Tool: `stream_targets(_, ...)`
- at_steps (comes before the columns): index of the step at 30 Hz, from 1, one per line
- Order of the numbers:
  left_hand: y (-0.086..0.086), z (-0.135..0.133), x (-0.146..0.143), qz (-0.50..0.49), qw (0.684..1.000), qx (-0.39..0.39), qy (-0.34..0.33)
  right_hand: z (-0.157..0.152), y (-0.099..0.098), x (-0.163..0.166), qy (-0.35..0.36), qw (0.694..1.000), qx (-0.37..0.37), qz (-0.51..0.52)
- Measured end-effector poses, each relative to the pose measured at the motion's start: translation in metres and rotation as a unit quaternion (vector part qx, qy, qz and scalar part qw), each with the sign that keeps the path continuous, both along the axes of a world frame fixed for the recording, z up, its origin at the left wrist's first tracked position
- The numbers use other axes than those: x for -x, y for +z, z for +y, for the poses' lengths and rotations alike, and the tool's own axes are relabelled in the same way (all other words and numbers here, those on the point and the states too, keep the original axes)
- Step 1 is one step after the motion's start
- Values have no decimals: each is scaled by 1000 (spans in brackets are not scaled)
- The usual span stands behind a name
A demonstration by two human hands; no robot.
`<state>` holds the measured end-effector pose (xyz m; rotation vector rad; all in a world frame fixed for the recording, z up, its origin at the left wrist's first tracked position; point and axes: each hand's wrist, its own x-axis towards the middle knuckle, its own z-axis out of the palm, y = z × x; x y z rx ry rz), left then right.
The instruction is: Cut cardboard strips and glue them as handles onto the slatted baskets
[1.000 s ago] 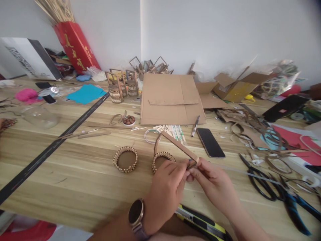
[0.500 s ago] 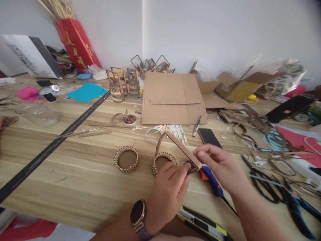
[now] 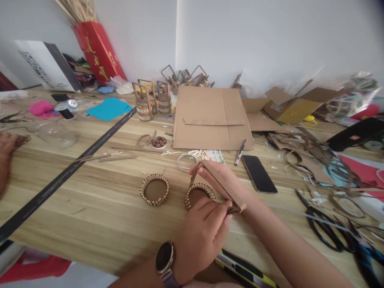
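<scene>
My left hand (image 3: 205, 230), a watch on its wrist, pinches the near end of a bent cardboard strip (image 3: 231, 197). My right hand (image 3: 223, 180) lies along the same strip, its fingers closed on the far bend above the table. Below the strip a round cardboard base ringed with small sticks (image 3: 195, 191) rests on the wood, partly hidden by my left hand. A second, similar base (image 3: 154, 189) lies a little to its left, untouched.
A phone (image 3: 258, 174), a pen (image 3: 240, 152) and a flat cardboard sheet (image 3: 213, 118) lie beyond. Scissors (image 3: 324, 224) and scraps crowd the right side. A yellow-black utility knife (image 3: 243, 272) sits at the near edge. A long black ruler (image 3: 60, 180) crosses the left. Another person's hand (image 3: 4, 164) shows at the far left.
My right hand has slid from the strip's near end up to its far bend. The blue glue gun seen under it half a second ago is out of sight.
</scene>
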<state>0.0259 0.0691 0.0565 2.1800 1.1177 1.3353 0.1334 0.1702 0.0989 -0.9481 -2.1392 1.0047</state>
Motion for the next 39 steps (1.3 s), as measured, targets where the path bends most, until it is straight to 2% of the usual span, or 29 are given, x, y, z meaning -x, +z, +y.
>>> stream_targets(21, 1, -1, 0, 6, 1000, -4, -1, -3, 2, -1, -2, 1000, 11, -13)
stream_targets(25, 3, -1, 0, -6, 1000, -4, -5, -3, -4, -6, -35, 998, 43, 27)
stream_targets(28, 3, -1, 0, -9, 1000, -4, -6, -13, -8, -19, -92, 993, 50, 60)
stream_targets(32, 3, -1, 0, -11, 1000, 1, -11, -47, -7, -40, -199, 979, -14, 34)
stream_targets(36, 3, -2, 1, -14, 1000, 10, -22, -84, -8, -54, -207, 972, -105, 22)
stream_targets(39, 2, -2, 1, -21, 999, 9, -30, -100, -10, -56, -228, 957, -181, 7)
